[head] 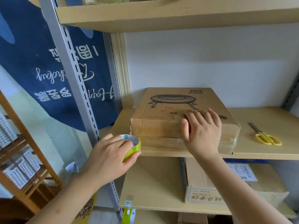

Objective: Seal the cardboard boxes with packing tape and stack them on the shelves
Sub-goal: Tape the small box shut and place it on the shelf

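- Head view: my right hand (202, 126) lies flat, fingers straight, on the flat brown cardboard box (178, 115) on the middle wooden shelf (267, 152), pressing clear tape down over its front edge so it sticks.
- My left hand (110, 156) grips the yellow roll of packing tape (134, 147) just beside the box, ready for another strip.
- Yellow-handled scissors (265, 136) wait to the right for cutting.

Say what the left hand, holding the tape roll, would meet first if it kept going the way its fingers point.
Probably the cardboard box: the left hand grips the tape roll, fingers pointing right and up toward the box's near left corner. Depth is unclear, so it might meet the shelf board's front edge first.
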`<control>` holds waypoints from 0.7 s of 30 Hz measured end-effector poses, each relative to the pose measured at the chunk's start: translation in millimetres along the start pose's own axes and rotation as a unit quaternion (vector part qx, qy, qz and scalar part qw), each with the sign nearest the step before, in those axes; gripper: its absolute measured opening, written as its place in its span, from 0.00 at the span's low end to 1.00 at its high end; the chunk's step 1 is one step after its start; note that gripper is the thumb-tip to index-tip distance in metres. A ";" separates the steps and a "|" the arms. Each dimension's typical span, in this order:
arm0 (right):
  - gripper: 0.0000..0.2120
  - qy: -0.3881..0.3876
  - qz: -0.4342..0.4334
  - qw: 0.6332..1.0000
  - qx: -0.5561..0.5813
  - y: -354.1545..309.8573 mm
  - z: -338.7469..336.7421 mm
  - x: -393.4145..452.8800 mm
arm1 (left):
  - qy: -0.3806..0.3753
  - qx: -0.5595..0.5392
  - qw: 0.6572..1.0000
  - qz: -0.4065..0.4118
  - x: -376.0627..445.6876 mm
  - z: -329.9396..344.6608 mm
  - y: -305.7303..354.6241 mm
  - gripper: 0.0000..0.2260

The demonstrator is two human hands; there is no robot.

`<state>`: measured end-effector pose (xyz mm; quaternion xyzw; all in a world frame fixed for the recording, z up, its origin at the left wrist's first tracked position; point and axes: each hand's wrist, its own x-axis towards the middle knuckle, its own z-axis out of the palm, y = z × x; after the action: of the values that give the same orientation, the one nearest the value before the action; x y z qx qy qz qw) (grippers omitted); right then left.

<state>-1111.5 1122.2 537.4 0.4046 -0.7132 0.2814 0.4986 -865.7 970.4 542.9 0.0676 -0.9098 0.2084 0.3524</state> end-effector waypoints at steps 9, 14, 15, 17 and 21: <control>0.16 0.045 -0.005 0.998 -0.040 9.0 13.8 -2.3 | 0.025 0.059 0.996 -0.061 -1.2 1.5 -6.2 0.20; 0.12 0.064 -0.025 0.997 -0.042 19.8 19.0 -2.8 | -0.003 0.086 0.985 -0.153 13.5 21.6 -4.2 0.26; 0.12 0.068 -0.031 0.996 -0.039 24.0 19.1 -2.5 | -0.001 0.088 0.982 -0.166 16.3 24.9 -4.1 0.28; 0.11 0.070 -0.042 0.996 -0.031 33.0 19.7 -1.8 | -0.002 0.085 0.980 -0.178 21.8 32.2 -3.1 0.29; 0.12 0.070 -0.042 0.996 -0.019 48.7 20.9 -1.1 | 0.004 0.060 0.989 -0.136 32.7 48.4 -4.0 0.27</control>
<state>-1163.2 1130.8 529.3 0.4037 -0.6641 0.2740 0.5665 -918.6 946.8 534.0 0.2107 -0.8767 0.2130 0.3763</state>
